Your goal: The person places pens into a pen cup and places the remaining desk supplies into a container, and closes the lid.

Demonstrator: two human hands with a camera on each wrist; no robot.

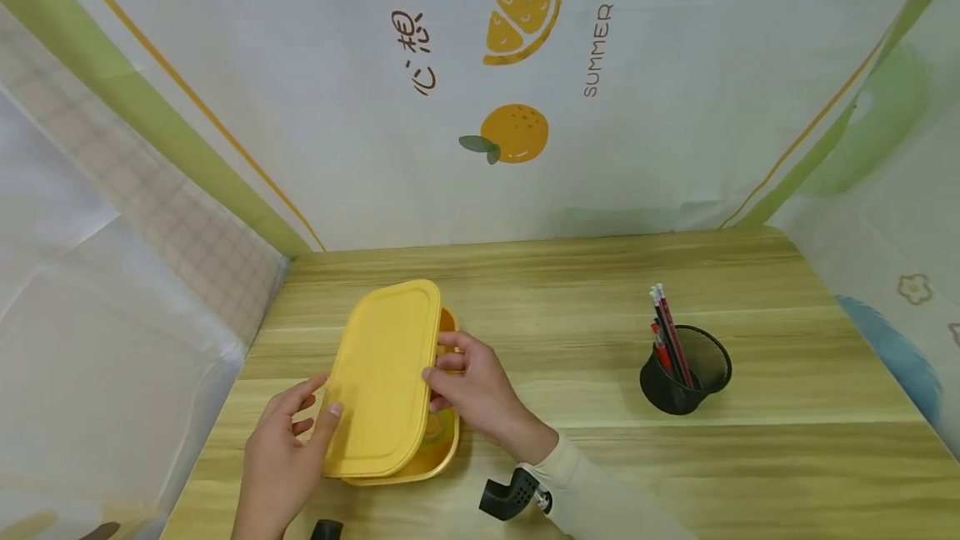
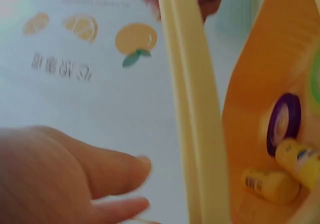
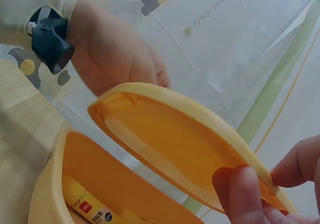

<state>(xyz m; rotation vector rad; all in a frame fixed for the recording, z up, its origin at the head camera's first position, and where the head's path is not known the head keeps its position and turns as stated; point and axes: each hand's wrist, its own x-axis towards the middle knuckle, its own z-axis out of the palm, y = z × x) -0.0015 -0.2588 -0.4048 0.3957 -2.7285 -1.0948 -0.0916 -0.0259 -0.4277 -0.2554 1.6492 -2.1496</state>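
A yellow rectangular lid (image 1: 384,373) is tilted above a yellow box (image 1: 444,461), whose right side shows beneath it. My right hand (image 1: 480,390) pinches the lid's right edge between thumb and fingers. Beside the lid's left edge is my left hand (image 1: 281,452), its thumb and fingers spread. In the left wrist view that hand's thumb and finger stand apart from the lid (image 2: 197,108). Inside the box, a purple-rimmed roll (image 2: 296,116) and yellow glue sticks (image 2: 272,186) are visible, with part of a green ring (image 2: 315,78) at the edge.
A black mesh pen cup (image 1: 667,394) with several pencils (image 1: 670,340) stands on the right of the wooden table (image 1: 555,307). A printed white cloth (image 1: 300,90) hangs behind the table. Black wrist cameras (image 1: 510,494) are worn on the wrists.
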